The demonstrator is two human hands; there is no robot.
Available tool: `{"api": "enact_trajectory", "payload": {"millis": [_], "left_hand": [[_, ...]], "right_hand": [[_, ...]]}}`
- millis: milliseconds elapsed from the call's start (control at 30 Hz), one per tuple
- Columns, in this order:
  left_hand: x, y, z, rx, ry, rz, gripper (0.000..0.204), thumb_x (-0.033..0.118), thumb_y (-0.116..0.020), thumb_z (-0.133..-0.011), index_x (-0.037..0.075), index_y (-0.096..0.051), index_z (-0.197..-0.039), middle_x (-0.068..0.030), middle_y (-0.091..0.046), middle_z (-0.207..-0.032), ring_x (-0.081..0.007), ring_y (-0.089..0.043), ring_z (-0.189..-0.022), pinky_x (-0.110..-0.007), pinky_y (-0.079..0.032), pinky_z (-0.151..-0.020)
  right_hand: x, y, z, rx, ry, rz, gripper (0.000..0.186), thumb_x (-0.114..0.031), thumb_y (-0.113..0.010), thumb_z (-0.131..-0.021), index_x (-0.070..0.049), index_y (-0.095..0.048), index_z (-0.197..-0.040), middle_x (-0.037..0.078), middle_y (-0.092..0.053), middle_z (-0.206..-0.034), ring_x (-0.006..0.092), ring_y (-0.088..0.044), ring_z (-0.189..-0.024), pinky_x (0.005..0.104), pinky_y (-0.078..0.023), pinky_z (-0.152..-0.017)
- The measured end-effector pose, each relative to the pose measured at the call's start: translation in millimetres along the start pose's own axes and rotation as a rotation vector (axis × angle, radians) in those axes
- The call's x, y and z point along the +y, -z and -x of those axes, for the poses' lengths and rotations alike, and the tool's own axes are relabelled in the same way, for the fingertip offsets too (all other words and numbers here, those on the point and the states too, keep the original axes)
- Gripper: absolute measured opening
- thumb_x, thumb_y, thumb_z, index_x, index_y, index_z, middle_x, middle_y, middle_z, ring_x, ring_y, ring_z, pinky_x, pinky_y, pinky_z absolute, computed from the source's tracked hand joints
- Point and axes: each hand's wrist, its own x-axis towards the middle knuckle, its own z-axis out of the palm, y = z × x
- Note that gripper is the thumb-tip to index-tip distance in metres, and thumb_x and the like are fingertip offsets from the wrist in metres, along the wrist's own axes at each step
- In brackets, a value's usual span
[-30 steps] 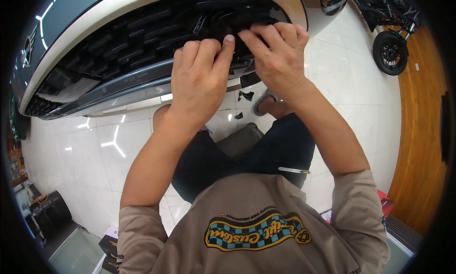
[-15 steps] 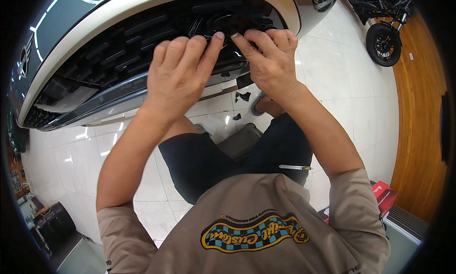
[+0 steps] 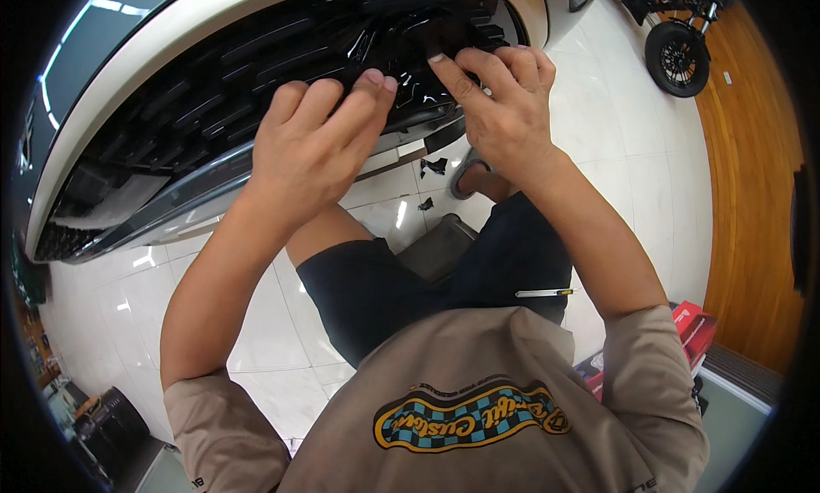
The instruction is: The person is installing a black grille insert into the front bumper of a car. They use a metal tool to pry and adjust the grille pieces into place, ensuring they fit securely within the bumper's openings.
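Note:
A glossy black film (image 3: 417, 87) with wrinkles and bright reflections lies over the right part of a car's black grille (image 3: 248, 79). My left hand (image 3: 312, 138) is at the film's left side, its fingers curled and the thumb and forefinger tips close together in a pinch. Opposite it, my right hand (image 3: 508, 108) grips the film's right side, thumb stretched toward the grille and the other fingers bent. What lies under the bent fingers of both hands is partly hidden.
Pale trim (image 3: 128, 83) frames the grille. A utility knife (image 3: 544, 294) rests on my dark shorts. Black scraps (image 3: 434, 167) lie on the white tiled floor (image 3: 265, 322). Red boxes (image 3: 692, 326) stand right, a motorcycle wheel (image 3: 677, 60) far right, a black drum (image 3: 111, 420) lower left.
My hands have moved apart, the right one rightward with the film's edge. My left forefinger and thumb have drawn together, and the view has shifted slightly.

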Motion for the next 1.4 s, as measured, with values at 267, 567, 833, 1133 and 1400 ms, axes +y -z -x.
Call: {"api": "enact_trajectory", "payload": {"millis": [267, 567, 833, 1133, 1400], "left_hand": [[-8, -13, 12, 0.096, 0.032, 0.006, 0.046, 0.018, -0.066, -0.079, 0.011, -0.076, -0.123, 0.003, -0.067, -0.126, -0.0168, -0.054, -0.087, -0.032, -0.041, -0.077], [-8, -14, 27, 0.021, 0.093, -0.177, 0.054, 0.015, -0.071, -0.078, 0.022, -0.074, -0.132, 0.0107, -0.063, -0.139, -0.0149, -0.054, -0.093, -0.034, -0.035, -0.089], [29, -23, 33, -0.133, 0.263, -0.396, 0.058, 0.037, -0.065, -0.096, 0.031, -0.053, -0.152, 0.0168, -0.037, -0.159, -0.0236, -0.054, -0.11, -0.049, -0.041, -0.096], [57, -15, 21, -0.308, 0.375, -0.351, 0.066, 0.049, -0.063, -0.097, 0.024, -0.047, -0.157, 0.0098, -0.029, -0.167, -0.0322, -0.05, -0.124, -0.065, -0.033, -0.111], [70, -7, 17, -0.317, 0.428, -0.291, 0.073, 0.047, -0.065, -0.095, 0.02, -0.044, -0.158, 0.0047, -0.028, -0.17, -0.0382, -0.05, -0.132, -0.069, -0.031, -0.111]], "right_hand": [[-3, 0, -1, -0.047, 0.019, 0.092, 0.046, -0.009, -0.069, -0.077, -0.015, -0.075, -0.122, -0.003, -0.063, -0.115, 0.0194, -0.054, -0.102, 0.0434, -0.033, -0.099], [-30, -6, -2, -0.032, -0.149, -0.023, 0.043, -0.015, -0.075, -0.074, -0.009, -0.074, -0.117, 0.003, -0.063, -0.118, 0.0233, -0.056, -0.105, 0.0435, -0.035, -0.094], [-72, -7, -17, 0.128, -0.998, -0.747, 0.025, -0.019, -0.075, -0.088, 0.001, -0.075, -0.103, 0.013, -0.068, -0.098, 0.0264, -0.064, -0.083, 0.0391, -0.051, -0.077], [-75, -20, -28, 0.204, -1.09, -0.96, 0.026, -0.025, -0.072, -0.093, 0.001, -0.074, -0.09, 0.017, -0.07, -0.074, 0.0289, -0.066, -0.064, 0.0379, -0.052, -0.064], [-81, -4, -2, 0.249, -1.015, -0.926, 0.031, -0.016, -0.065, -0.094, 0.003, -0.07, -0.118, 0.015, -0.072, -0.088, 0.0218, -0.066, -0.069, 0.0345, -0.054, -0.069]]}}
